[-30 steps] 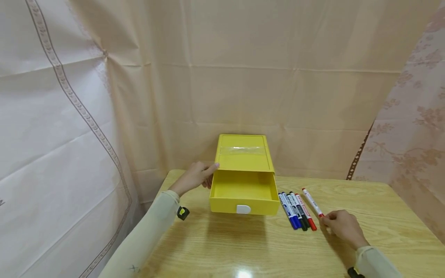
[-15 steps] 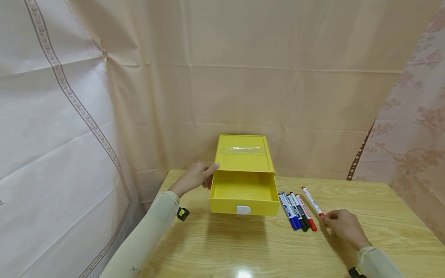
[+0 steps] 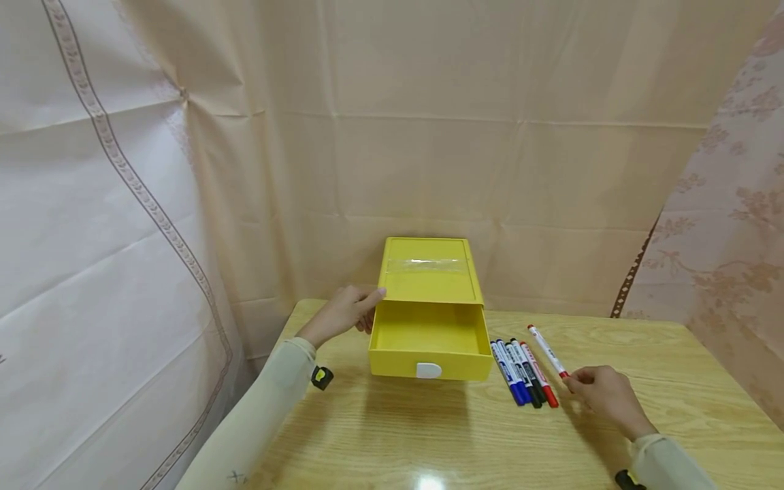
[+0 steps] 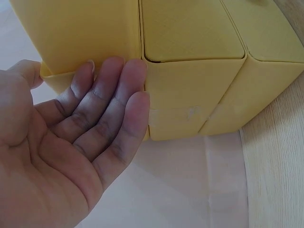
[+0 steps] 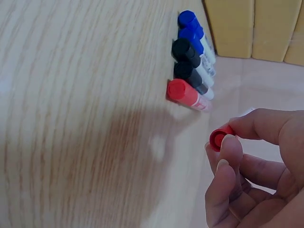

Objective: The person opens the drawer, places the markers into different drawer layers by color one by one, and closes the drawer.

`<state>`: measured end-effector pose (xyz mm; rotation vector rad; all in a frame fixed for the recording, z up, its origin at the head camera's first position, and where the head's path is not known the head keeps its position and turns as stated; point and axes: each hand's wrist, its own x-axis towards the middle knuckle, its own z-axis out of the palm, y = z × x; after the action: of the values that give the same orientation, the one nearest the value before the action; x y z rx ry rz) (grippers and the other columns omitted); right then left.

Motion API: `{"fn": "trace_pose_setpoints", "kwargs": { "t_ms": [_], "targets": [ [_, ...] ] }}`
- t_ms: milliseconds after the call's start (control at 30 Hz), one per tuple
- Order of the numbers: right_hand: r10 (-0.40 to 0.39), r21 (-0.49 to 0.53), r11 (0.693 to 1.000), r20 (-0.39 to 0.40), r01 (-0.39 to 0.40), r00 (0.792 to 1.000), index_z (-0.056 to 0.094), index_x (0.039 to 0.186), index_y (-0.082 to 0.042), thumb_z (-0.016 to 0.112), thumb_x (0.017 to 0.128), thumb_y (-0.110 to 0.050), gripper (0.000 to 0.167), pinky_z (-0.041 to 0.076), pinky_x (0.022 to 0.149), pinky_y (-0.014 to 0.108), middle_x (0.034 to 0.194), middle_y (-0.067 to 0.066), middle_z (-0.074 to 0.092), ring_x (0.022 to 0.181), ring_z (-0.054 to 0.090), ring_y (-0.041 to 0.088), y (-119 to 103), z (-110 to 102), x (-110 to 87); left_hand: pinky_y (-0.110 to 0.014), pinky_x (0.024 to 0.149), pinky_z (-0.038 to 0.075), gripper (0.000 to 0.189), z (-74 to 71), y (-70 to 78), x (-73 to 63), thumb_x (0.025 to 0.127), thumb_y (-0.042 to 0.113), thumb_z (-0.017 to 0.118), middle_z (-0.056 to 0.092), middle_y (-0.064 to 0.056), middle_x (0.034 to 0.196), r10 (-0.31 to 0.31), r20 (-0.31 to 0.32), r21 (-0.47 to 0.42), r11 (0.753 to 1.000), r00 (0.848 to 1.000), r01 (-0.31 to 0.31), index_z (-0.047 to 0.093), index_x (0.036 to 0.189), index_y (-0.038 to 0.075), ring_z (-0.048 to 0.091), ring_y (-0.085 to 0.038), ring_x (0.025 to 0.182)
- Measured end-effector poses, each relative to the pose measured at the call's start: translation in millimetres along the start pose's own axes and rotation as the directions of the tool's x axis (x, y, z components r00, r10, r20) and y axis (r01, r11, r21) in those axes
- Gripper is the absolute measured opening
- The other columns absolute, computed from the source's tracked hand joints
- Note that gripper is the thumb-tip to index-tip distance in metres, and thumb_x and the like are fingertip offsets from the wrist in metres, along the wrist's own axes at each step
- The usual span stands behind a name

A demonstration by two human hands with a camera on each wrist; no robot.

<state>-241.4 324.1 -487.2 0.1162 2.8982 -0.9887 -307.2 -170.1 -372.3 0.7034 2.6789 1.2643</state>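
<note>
A yellow drawer unit (image 3: 429, 272) of stacked boxes stands at the back, its upper drawer (image 3: 429, 365) pulled out with a bare floor showing. My left hand (image 3: 346, 312) holds the unit's upper left front edge, thumb on top and bent fingers (image 4: 135, 109) against the side. To the right, my right hand (image 3: 606, 398) pinches a red marker (image 3: 548, 350) by its red end, between thumb and fingertips. The marker slants away from me, white barrel and far red tip showing. In the right wrist view its red cap end (image 5: 218, 140) faces the camera.
Several capped markers lie side by side right of the unit: blue ones (image 3: 511, 374), black ones (image 3: 528, 374) and a red one (image 3: 542, 381). The wooden table (image 3: 416, 442) runs back to a beige cloth (image 3: 429, 136). A white cloth (image 3: 122, 238) hangs at left.
My right hand has shifted slightly up, and the held marker's far end has moved a little up and left. The left hand, drawer and lying markers have stayed put.
</note>
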Motion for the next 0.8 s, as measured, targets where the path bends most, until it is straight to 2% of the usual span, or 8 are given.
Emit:
{"fn": "trace_pose_setpoints", "kwargs": {
  "t_ms": [300, 533, 800],
  "targets": [
    [-0.036, 0.010, 0.999, -0.002, 0.036, 0.999, 0.075, 0.110, 0.002, 0.069, 0.099, -0.028, 0.032, 0.053, 0.058, 0.034, 0.093, 0.007, 0.074, 0.073, 0.065, 0.019, -8, -4, -3.2, -0.039, 0.064, 0.060, 0.053, -0.9, 0.3, 0.1, 0.109, 0.051, 0.043, 0.067, -0.009, 0.076, -0.005, 0.004, -0.011, 1.000, 1.000, 0.005, 0.067, 0.088, 0.009, 0.070, -0.033, 0.071],
    [-0.038, 0.024, 0.999, 0.006, 0.038, 0.999, 0.073, 0.114, 0.002, 0.069, 0.099, -0.032, 0.038, 0.053, 0.059, 0.035, 0.096, 0.007, 0.073, 0.075, 0.065, 0.021, -18, -8, -8.3, -0.039, 0.065, 0.060, 0.054, -0.6, 1.0, -0.1, 0.109, 0.051, 0.043, 0.067, -0.009, 0.076, -0.007, 0.007, -0.011, 1.000, 1.000, 0.007, 0.067, 0.088, 0.008, 0.071, -0.033, 0.071],
    [-0.078, 0.036, 0.996, -0.006, 0.078, 0.997, 0.075, 0.112, 0.000, 0.069, 0.099, -0.030, 0.034, 0.053, 0.057, 0.035, 0.094, 0.006, 0.073, 0.071, 0.066, 0.022, -27, -10, -13.0, -0.041, 0.066, 0.060, 0.054, -0.5, 1.7, -0.7, 0.109, 0.051, 0.043, 0.067, -0.009, 0.076, -0.003, 0.007, -0.016, 1.000, 1.000, 0.003, 0.067, 0.087, 0.007, 0.071, -0.036, 0.072]
  ]
}}
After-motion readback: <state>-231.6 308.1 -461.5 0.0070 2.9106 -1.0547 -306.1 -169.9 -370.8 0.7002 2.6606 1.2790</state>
